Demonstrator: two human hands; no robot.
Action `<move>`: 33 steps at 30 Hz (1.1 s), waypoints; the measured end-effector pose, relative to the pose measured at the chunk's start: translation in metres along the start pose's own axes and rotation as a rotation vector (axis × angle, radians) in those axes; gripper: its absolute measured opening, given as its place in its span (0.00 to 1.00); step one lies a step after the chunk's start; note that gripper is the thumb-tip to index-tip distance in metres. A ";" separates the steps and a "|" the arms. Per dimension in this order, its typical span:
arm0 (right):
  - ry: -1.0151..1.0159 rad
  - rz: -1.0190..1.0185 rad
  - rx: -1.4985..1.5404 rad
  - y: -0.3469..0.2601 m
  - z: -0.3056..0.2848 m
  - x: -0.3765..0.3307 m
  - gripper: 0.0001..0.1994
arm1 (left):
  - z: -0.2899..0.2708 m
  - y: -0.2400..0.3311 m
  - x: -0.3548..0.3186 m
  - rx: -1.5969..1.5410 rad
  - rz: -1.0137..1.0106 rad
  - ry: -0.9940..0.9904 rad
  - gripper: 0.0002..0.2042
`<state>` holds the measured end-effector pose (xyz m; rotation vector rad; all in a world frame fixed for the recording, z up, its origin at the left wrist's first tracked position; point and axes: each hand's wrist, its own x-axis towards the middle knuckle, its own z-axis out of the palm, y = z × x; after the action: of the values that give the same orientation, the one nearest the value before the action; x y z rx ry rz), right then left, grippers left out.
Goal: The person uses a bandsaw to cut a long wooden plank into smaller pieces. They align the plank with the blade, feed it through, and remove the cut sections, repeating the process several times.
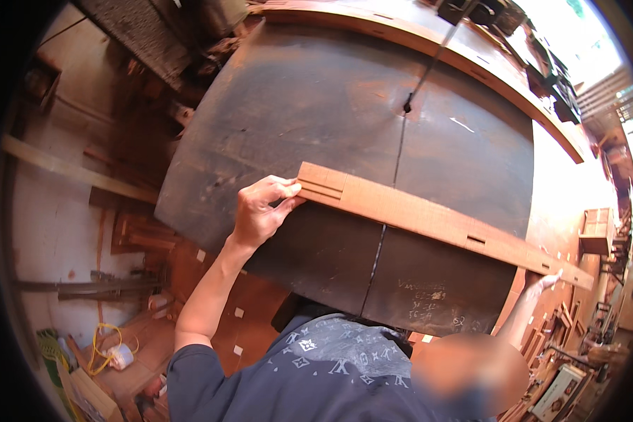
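A long reddish wooden board [401, 207] with mortise slots and two cut lines at its left end lies slantwise over a dark metal saw table [295, 105]. Whether it rests on the table or hovers just above cannot be made out. My left hand [260, 209] pinches the board's left end between thumb and fingers. Near the far right end, my right hand [540, 281] grips the board from its near side, with most of its fingers hidden underneath. Beyond the board, a thin saw blade [429, 70] comes down into the table's opening, at the end of a narrow slot.
A slotted wooden rail [471, 70] runs along the table's far side. Chalk-like marks show on the near right of the tabletop. At the lower left, a white spool with yellow cord [122, 356] sits on the floor. Wooden pieces [552, 330] and a small wooden box [598, 231] stand at the right.
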<state>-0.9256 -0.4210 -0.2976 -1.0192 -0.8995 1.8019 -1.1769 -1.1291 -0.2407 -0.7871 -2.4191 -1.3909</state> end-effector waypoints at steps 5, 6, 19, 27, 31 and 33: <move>0.189 -0.035 0.084 -0.014 0.026 0.083 0.43 | 0.069 -0.022 0.083 -0.113 0.071 0.045 0.10; 0.189 -0.065 0.132 -0.025 0.020 0.100 0.44 | 0.087 -0.025 0.103 -0.123 0.081 0.026 0.09; 0.054 0.076 -0.024 0.028 0.110 0.052 0.23 | 0.117 -0.042 0.132 -0.218 0.024 -0.018 0.07; 0.122 0.064 -0.070 0.028 0.137 0.067 0.26 | 0.131 -0.040 0.149 -0.203 0.012 0.021 0.05; -0.021 -0.003 -0.048 0.046 0.136 0.059 0.26 | 0.132 -0.041 0.147 -0.152 0.014 0.050 0.06; -0.102 -0.037 -0.027 0.052 0.133 0.055 0.24 | 0.132 -0.040 0.149 -0.150 0.018 0.054 0.06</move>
<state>-1.0785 -0.4127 -0.3043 -0.9277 -1.0006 1.8283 -1.3148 -0.9829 -0.2703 -0.7934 -2.2828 -1.5797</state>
